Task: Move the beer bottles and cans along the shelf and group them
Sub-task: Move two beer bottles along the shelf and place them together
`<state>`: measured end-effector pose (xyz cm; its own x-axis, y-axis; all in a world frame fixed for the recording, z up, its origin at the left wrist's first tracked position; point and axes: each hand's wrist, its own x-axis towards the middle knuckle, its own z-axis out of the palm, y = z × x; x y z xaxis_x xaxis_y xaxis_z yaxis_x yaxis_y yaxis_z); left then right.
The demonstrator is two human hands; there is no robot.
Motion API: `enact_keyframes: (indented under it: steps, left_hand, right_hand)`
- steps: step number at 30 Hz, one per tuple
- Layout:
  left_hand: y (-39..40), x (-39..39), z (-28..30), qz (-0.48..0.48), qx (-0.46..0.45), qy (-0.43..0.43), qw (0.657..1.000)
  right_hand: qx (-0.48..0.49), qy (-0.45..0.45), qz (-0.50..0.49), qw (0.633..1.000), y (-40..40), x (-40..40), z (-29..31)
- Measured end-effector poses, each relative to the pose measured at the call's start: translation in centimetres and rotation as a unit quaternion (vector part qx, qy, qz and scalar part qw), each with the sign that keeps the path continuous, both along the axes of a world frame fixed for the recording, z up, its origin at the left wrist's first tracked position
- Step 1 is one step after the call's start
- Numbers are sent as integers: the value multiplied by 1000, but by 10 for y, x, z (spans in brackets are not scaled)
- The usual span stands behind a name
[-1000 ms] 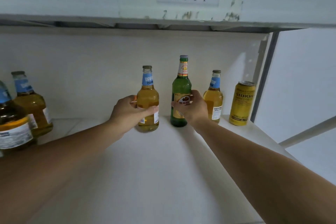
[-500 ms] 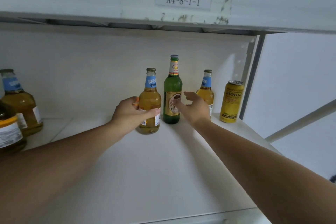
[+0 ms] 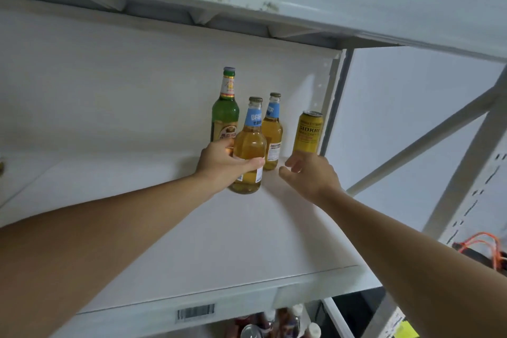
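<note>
Amber glass bottle with a blue neck label (image 3: pixel 249 151) is gripped by the left hand (image 3: pixel 223 163), just before the tall green glass bottle (image 3: pixel 225 109). Right of it, a second amber bottle (image 3: pixel 272 131) and yellow can (image 3: pixel 308 133) are seen; the right hand (image 3: pixel 310 175) is held loosely open by the can.

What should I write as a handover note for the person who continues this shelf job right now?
Left hand: grips an amber bottle, in front of the green bottle.
Right hand: open, holds nothing, just in front of the can.
A second amber bottle stands between the held one and the can.
Done: these four are close together at the right end of the shelf.
Left: release the held bottle beside the others, then check for more.
</note>
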<state>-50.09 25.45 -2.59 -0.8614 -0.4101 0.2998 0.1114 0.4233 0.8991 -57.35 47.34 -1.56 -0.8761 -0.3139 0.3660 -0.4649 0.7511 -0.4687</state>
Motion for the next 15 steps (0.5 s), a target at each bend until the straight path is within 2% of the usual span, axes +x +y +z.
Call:
enact_keyframes:
  steps: [5, 15]
  left_hand:
    - [40, -23, 2, 39, -15, -9, 999]
    - [75, -47, 5, 78, -60, -40, 994]
  right_hand:
    - [15, -20, 10, 1000, 26, -17, -3]
    - [195, -30, 64, 978, 40, -41, 6]
